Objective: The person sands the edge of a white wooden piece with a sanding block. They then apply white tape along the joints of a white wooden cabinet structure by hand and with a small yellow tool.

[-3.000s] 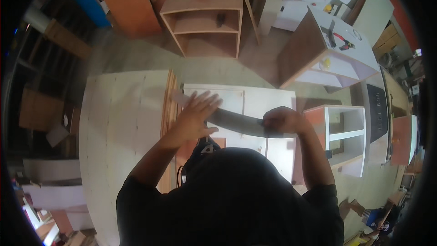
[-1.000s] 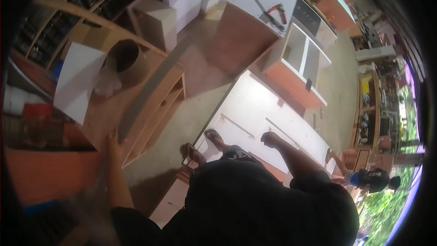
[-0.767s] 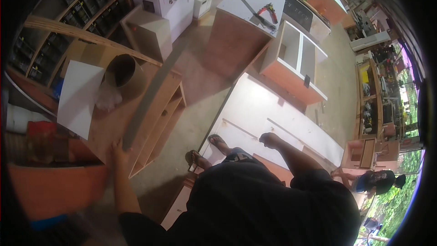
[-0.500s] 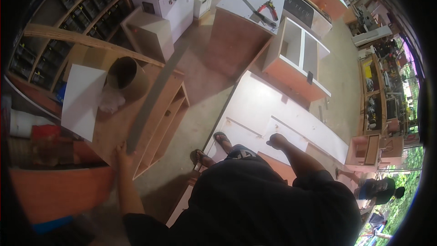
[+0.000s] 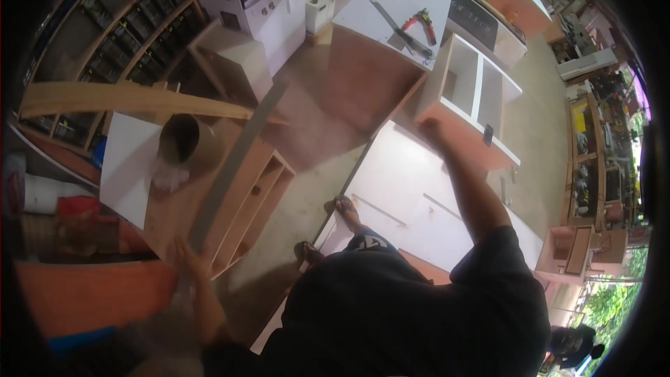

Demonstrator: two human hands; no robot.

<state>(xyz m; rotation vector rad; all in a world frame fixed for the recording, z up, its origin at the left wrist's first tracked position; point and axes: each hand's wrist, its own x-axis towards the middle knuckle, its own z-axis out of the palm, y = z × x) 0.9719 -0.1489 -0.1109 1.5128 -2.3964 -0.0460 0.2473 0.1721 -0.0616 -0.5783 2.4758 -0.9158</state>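
Note:
My left hand (image 5: 193, 260) is at the near end of a long grey strip (image 5: 234, 164). Its fingers look stretched and apart, slightly blurred, by the edge of a low wooden cabinet (image 5: 262, 202) with open compartments. The strip lies slantwise over the cabinet's top. My right arm reaches forward over a white panel (image 5: 394, 174). The right hand (image 5: 433, 132) is beside the reddish side of a white-framed cabinet carcass (image 5: 464, 122). It is dark and smeared, so its fingers and any contact are unclear.
On the low cabinet are a cardboard tube (image 5: 199, 143), crumpled plastic (image 5: 169, 176) and a white sheet (image 5: 125, 167). A wooden plank (image 5: 139, 100) crosses its far side. Red-handled pliers (image 5: 423, 24) lie on a white-topped cabinet (image 5: 363, 10). Another person (image 5: 576, 345) is at lower right.
My right hand has swung forward from low over the white panel to beside the cabinet carcass. My left hand stays near the strip's end. The whole view has shifted slightly.

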